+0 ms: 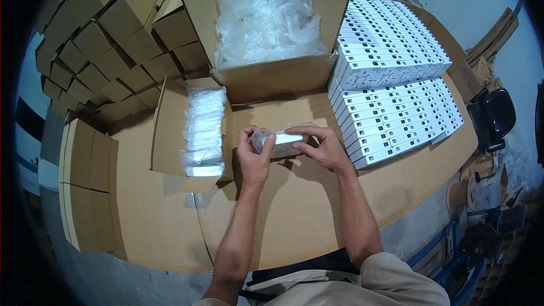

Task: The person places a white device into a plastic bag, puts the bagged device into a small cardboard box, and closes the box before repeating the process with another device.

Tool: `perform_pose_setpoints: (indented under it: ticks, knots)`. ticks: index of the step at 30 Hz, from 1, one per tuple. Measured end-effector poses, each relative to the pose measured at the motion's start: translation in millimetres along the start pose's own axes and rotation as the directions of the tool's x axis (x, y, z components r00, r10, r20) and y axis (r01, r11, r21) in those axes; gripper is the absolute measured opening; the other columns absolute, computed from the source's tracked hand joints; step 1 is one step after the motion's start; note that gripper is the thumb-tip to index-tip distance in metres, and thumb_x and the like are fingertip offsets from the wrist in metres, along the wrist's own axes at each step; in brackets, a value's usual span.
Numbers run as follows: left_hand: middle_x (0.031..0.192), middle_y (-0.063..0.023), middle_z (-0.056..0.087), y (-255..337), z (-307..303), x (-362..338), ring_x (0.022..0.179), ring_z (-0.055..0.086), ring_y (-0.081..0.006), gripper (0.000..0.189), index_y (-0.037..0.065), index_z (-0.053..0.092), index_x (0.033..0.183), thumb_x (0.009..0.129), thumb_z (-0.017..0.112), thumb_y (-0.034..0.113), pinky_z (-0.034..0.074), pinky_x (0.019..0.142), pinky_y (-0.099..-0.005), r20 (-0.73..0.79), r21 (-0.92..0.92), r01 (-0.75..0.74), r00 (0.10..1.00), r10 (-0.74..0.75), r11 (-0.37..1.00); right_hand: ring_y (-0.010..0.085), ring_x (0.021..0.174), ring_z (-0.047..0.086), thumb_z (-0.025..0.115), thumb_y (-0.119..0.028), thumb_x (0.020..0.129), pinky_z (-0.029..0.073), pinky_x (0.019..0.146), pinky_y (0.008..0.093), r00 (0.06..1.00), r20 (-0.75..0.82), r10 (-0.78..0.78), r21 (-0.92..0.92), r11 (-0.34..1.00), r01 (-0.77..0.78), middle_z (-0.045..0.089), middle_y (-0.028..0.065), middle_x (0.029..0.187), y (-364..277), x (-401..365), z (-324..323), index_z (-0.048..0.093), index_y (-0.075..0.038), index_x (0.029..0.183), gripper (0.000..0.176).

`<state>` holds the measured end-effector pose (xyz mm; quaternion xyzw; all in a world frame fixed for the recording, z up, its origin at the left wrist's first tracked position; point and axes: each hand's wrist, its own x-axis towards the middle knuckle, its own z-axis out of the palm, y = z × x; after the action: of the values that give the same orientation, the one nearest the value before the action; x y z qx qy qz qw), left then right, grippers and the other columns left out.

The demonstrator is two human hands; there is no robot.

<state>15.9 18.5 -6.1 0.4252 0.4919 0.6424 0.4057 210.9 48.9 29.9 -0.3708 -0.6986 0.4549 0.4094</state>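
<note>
Between my two hands, a little above the cardboard-covered table, is a small white box in a clear plastic bag (288, 143). My left hand (256, 150) grips its left end, thumb on the near side. At the right end, my right hand (318, 144) pinches the bag with thumb and fingers. Left of my hands stands an open carton (164, 141) holding a row of bagged white boxes (204, 130). Behind my hands is a larger open carton (277, 79) full of loose clear plastic bags (266, 22).
Stacked rows of white boxes with dark square marks (396, 107) fill the table's right side. Many brown cartons (107, 45) are piled at the back left, and flat cartons (88, 192) lie at the left edge. A black chair (493, 116) stands beyond the right edge.
</note>
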Motion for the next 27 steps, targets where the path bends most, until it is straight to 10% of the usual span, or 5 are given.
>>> perform_pose_setpoints:
  ticks: [14,17,20,27]
  knots:
    - [0.103,-0.0060,0.060,1,7,-7,0.099,0.059,-0.0160,0.035,0.004,0.052,0.119,0.093,0.076,0.008,0.047,0.091,-0.0313,-0.093,0.031,-0.090,0.991,0.093,0.995,0.0137,0.094,0.067,0.080,-0.006,0.086,0.053,0.078,0.0294,0.998,0.010,0.065,-0.054,0.996,-0.065,0.074,0.0050,0.109,5,0,-3,0.075,-0.006,0.116,0.030]
    - [0.102,-0.0070,0.062,16,11,-14,0.100,0.061,-0.0221,0.037,0.004,0.054,0.117,0.089,0.078,0.008,0.046,0.094,-0.0377,-0.115,0.490,-0.532,0.745,0.657,0.691,0.0141,0.096,0.067,0.079,-0.007,0.087,0.054,0.080,0.0302,0.998,-0.016,0.066,0.022,0.998,-0.065,0.074,0.0053,0.109,4,0,-1,0.074,-0.005,0.117,0.030]
    - [0.103,-0.0064,0.069,18,4,-18,0.102,0.062,-0.0272,0.034,0.007,0.061,0.113,0.085,0.080,0.005,0.045,0.095,-0.0436,0.278,0.601,-0.728,0.576,0.769,0.329,0.0140,0.097,0.067,0.079,-0.007,0.088,0.055,0.082,0.0297,0.998,0.007,0.069,-0.051,0.996,-0.069,0.074,0.0061,0.110,2,1,-4,0.074,-0.004,0.118,0.030]
    - [0.106,-0.0026,0.076,24,8,-17,0.107,0.065,-0.0262,0.027,0.011,0.071,0.105,0.082,0.079,0.002,0.043,0.109,-0.0490,0.335,0.633,-0.653,0.715,0.613,0.416,0.0140,0.100,0.065,0.078,-0.006,0.088,0.050,0.088,0.0303,0.996,0.008,0.084,0.021,0.996,-0.084,0.074,0.0053,0.110,3,0,-3,0.074,-0.003,0.116,0.028]
